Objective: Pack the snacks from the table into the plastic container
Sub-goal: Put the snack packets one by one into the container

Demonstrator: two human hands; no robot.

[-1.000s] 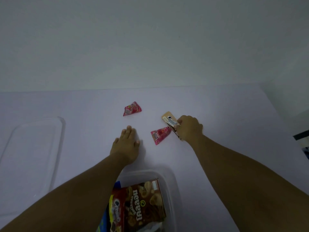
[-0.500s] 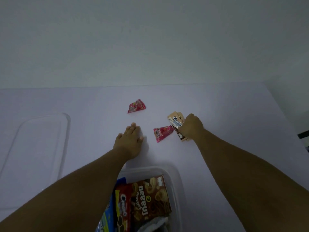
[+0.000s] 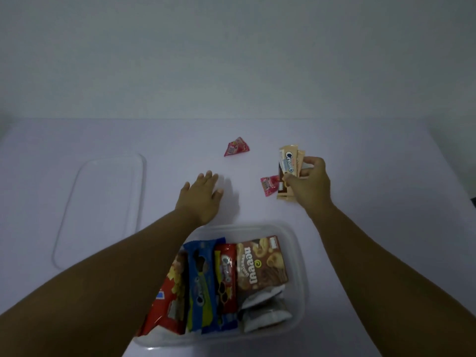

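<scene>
- Tan wafer packs (image 3: 290, 166), printed with a blue-and-white logo, are pinched upright in the right hand (image 3: 307, 185).
- The left hand (image 3: 202, 199) is laid flat, fingers straight, on the table (image 3: 360, 155).
- Two pink sachets (image 3: 236, 146) (image 3: 269, 185) are left lying on the table.
- The container (image 3: 300, 253) is seen nearest, filled with snacks.

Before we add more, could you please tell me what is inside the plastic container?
The plastic container holds a brown biscuit box, red and blue cookie packs, white packets. The left forearm hides its left part.
</scene>
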